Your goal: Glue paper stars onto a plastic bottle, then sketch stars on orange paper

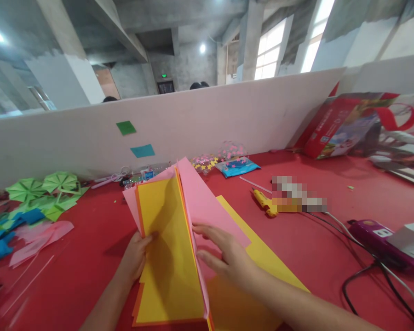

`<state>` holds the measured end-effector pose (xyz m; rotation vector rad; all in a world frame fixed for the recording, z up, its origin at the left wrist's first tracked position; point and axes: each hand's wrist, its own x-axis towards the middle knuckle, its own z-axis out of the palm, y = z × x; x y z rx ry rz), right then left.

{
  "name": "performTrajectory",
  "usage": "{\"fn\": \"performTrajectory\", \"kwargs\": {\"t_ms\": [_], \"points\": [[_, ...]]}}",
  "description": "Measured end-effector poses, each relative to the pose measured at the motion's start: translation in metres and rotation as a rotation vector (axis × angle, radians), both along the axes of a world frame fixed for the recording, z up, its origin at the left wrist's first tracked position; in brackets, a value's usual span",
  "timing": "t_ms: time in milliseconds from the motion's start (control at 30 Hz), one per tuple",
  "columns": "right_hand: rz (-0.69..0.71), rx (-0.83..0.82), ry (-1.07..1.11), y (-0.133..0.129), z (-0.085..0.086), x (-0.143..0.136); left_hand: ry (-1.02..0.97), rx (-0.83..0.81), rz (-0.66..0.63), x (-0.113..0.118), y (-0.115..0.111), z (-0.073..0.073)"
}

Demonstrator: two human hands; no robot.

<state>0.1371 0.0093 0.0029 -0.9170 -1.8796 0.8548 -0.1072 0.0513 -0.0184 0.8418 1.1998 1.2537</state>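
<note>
A stack of yellow, orange and pink paper sheets stands tilted up in front of me. My left hand is closed on its left edge, thumb on the yellow face and the other fingers hidden behind. On the other side, my right hand has its fingers stretched out and thumb apart, the tips touching the upright pink edge. Under that hand a pink sheet slants down to the right. It overlaps a large yellow sheet lying on the red table.
Green folded-paper pieces and pink tissue lie left. A yellow glue gun, its neighbour blurred, and a purple power strip with cables are right. Behind are a blue packet, a red bag and a white partition.
</note>
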Motion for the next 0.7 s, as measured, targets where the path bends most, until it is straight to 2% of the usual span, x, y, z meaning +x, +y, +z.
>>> {"fn": "performTrajectory", "kwargs": {"t_ms": [67, 133, 233, 333, 400, 567, 633, 700], "points": [[-0.026, -0.205, 0.157, 0.002, 0.002, -0.001, -0.014, 0.004, -0.008, 0.0, 0.0, 0.0], [-0.08, -0.312, 0.24, 0.006, 0.004, 0.001, -0.026, 0.006, -0.016, 0.0, -0.001, 0.0], [-0.197, -0.304, 0.227, 0.011, 0.008, 0.005, -0.033, 0.011, -0.006, 0.001, 0.0, 0.0], [-0.296, -0.279, 0.053, 0.014, 0.009, 0.008, -0.031, 0.023, 0.01, 0.0, 0.001, 0.0], [-0.314, -0.213, -0.074, 0.016, 0.007, 0.01, -0.026, 0.027, 0.015, 0.0, 0.001, -0.001], [-0.333, 0.202, -0.237, 0.02, -0.008, 0.014, -0.014, 0.034, 0.024, 0.001, 0.001, -0.002], [-0.237, 0.309, -0.262, 0.019, -0.011, 0.014, -0.003, 0.031, 0.024, 0.003, -0.001, 0.0], [-0.07, 0.347, -0.236, 0.017, -0.01, 0.012, 0.007, 0.034, 0.026, 0.004, -0.003, 0.002]]}}
